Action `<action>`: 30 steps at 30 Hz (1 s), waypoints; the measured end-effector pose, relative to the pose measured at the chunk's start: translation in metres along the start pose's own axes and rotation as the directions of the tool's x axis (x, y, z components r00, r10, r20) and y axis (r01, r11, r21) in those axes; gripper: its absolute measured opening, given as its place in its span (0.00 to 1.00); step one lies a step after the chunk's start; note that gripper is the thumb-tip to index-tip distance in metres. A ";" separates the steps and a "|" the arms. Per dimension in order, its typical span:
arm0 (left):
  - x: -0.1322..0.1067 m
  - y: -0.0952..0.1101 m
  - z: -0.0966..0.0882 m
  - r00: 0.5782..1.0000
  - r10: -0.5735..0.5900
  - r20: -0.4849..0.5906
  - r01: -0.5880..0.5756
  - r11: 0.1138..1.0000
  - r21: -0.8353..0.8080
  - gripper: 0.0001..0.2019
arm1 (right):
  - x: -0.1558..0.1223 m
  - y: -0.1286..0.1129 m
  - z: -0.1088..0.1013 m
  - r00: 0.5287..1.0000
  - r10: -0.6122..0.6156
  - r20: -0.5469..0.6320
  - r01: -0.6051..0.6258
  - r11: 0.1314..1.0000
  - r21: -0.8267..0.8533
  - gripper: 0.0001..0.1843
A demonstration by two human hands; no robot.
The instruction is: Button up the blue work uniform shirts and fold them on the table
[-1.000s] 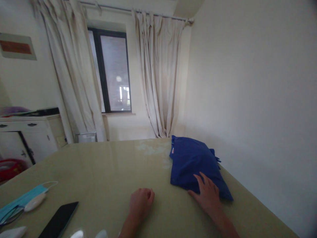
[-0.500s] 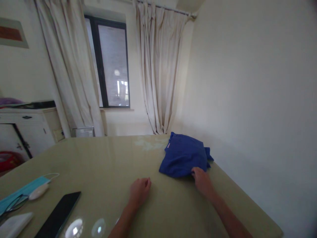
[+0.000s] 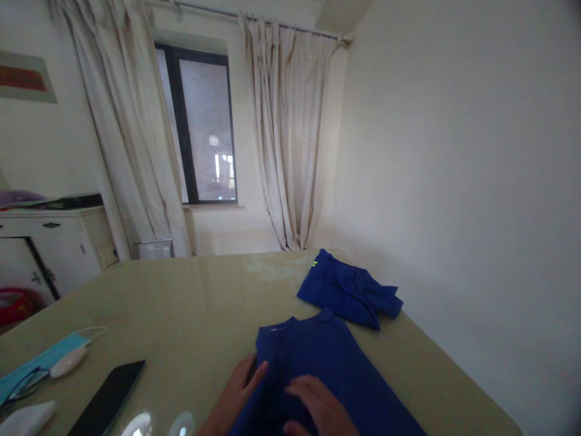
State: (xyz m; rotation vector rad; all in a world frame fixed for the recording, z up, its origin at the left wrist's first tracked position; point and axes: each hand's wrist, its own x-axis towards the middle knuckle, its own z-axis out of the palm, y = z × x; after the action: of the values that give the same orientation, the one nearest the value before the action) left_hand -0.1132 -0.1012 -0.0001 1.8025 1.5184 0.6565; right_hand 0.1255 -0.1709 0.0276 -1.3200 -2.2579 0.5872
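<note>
A dark blue garment that looks like a pair of trousers lies spread on the table in front of me, its waistband end pointing away and its lower part cut off by the bottom of the view. My left hand rests at its left edge, thumb and fingers apart. Over the middle of the cloth is my right hand, fingers loosely bent and spread, not visibly gripping it. Behind the trousers, near the table's right edge, a second blue garment lies in a loose folded heap with small yellow marks.
To the left on the pale green table lie a black phone, a blue face mask, a whitish mouse-like object and a white object. A wall runs along the right side.
The trousers now lie spread out nearer to me, with both hands at them. The garment left behind looks different and lies more rumpled. My right hand has left the pile; my left fist has opened.
</note>
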 end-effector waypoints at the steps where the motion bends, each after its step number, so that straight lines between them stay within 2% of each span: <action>1: -0.008 -0.001 0.002 1.000 0.001 0.025 -0.001 1.000 0.002 0.36 | -0.004 0.011 -0.010 0.994 0.063 -0.094 -0.067 0.997 -0.042 0.27; 4: -0.028 0.001 0.003 0.998 0.036 0.056 -0.038 0.999 0.035 0.37 | -0.007 0.049 -0.045 0.910 0.263 -0.320 -0.325 0.933 -0.156 0.32; 6: -0.035 0.009 -0.004 0.992 0.083 0.095 -0.086 0.996 0.030 0.33 | -0.005 0.078 -0.063 0.844 0.366 -0.391 -0.457 0.873 -0.171 0.38; 7: -0.037 0.014 -0.011 0.987 0.108 0.116 -0.112 0.993 0.034 0.31 | -0.003 0.091 -0.069 0.829 0.402 -0.389 -0.490 0.857 -0.159 0.40; 8: -0.036 0.019 -0.020 0.983 0.129 0.134 -0.137 0.989 0.053 0.29 | 0.000 0.103 -0.074 0.833 0.421 -0.358 -0.494 0.858 -0.140 0.41; 10: -0.029 0.032 -0.044 0.976 0.162 0.142 -0.183 0.972 0.145 0.24 | 0.007 0.118 -0.081 0.873 0.413 -0.259 -0.449 0.888 -0.097 0.38; 12: -0.014 0.047 -0.073 0.977 0.187 0.107 -0.210 0.935 0.285 0.19 | 0.021 0.119 -0.091 0.918 0.346 -0.194 -0.362 0.930 -0.057 0.31; 13: -0.003 0.054 -0.089 0.978 0.197 0.069 -0.209 0.909 0.362 0.18 | 0.031 0.115 -0.099 0.930 0.306 -0.203 -0.321 0.946 -0.043 0.28; 15: 0.021 0.070 -0.120 0.973 0.223 -0.050 -0.165 0.837 0.521 0.18 | 0.057 0.098 -0.119 0.923 0.233 -0.307 -0.256 0.966 -0.037 0.24; 16: 0.034 0.077 -0.133 0.953 0.269 -0.137 -0.137 0.790 0.597 0.19 | 0.074 0.088 -0.130 0.899 0.203 -0.388 -0.241 0.969 -0.052 0.23; 17: 0.046 0.084 -0.145 0.916 0.331 -0.229 -0.100 0.738 0.667 0.20 | 0.091 0.079 -0.142 0.862 0.177 -0.476 -0.240 0.968 -0.074 0.23; 19: 0.067 0.095 -0.160 0.809 0.436 -0.394 0.001 0.670 0.742 0.24 | 0.126 0.063 -0.163 0.779 0.183 -0.599 -0.308 0.945 -0.113 0.22; 21: 0.082 0.099 -0.164 0.733 0.483 -0.480 0.065 0.652 0.755 0.28 | 0.153 0.055 -0.174 0.734 0.213 -0.645 -0.378 0.917 -0.127 0.21; 23: 0.087 0.095 -0.160 0.722 0.486 -0.492 0.064 0.662 0.747 0.31 | 0.165 0.056 -0.174 0.718 0.228 -0.658 -0.403 0.906 -0.126 0.22; 26: 0.075 0.071 -0.145 0.772 0.467 -0.431 -0.005 0.683 0.730 0.32 | 0.149 0.067 -0.154 0.700 0.148 -0.699 -0.307 0.946 -0.107 0.24; 28: 0.054 0.045 -0.132 0.817 0.435 -0.377 -0.054 0.710 0.702 0.31 | 0.113 0.080 -0.132 0.677 0.067 -0.733 -0.175 0.982 -0.071 0.26; 29: 0.039 0.030 -0.124 0.840 0.409 -0.358 -0.068 0.733 0.677 0.29 | 0.088 0.088 -0.119 0.674 0.056 -0.736 -0.134 0.990 -0.048 0.26; 30: 0.021 0.015 -0.115 0.880 0.354 -0.316 -0.076 0.762 0.643 0.26 | 0.060 0.097 -0.108 0.686 0.078 -0.723 -0.124 0.992 -0.012 0.26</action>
State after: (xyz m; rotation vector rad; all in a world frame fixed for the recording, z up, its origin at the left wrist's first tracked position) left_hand -0.1856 -0.0613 0.0841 2.4906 1.9932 0.7563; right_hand 0.2285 -0.0599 0.0691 -1.3887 -1.5511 -0.0104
